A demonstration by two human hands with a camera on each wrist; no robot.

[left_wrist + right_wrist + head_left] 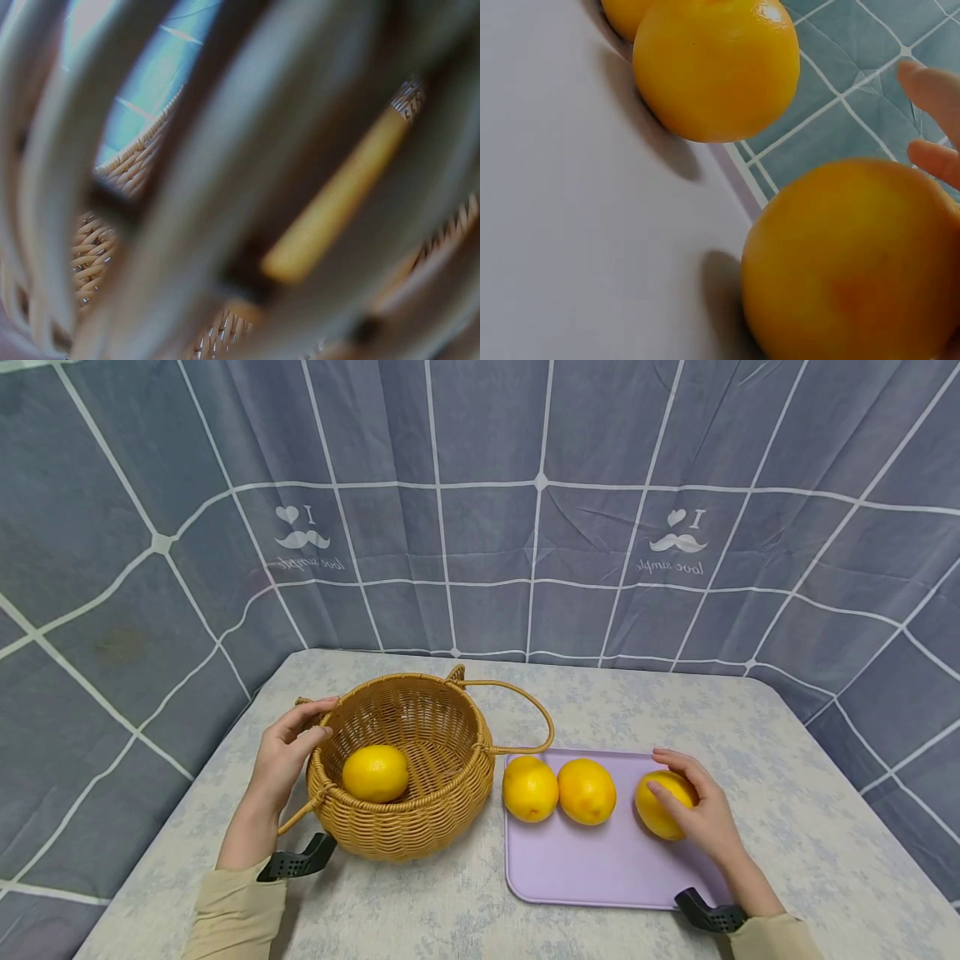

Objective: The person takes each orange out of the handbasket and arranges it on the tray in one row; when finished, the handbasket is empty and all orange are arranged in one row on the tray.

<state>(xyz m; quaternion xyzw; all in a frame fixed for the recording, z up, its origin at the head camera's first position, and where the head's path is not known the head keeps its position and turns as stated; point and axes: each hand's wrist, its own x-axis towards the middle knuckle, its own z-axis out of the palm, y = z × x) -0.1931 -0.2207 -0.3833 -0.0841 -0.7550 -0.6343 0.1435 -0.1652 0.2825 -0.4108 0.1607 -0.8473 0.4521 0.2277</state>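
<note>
My left hand [288,752] grips the left rim of a round wicker basket [405,831], thumb over the edge. One lemon [375,774] lies inside the basket, at its near left. In the left wrist view, blurred wicker strands [247,150] fill most of the picture and hide the hand. At the right, my right hand [701,806] curls round a lemon [656,814] on a lilac tray [592,877], thumb across its front and fingers at its far side. Seen from the right wrist, this lemon [847,262] sits large and close, fingertips [930,161] just beyond it.
Two more lemons, a left one [530,789] and a right one [587,792], sit side by side on the tray's left half. The basket's looped handle [551,722] reaches over the tray's back left corner. Behind the pale patterned table [405,918] hangs a grey-blue checked curtain [487,535].
</note>
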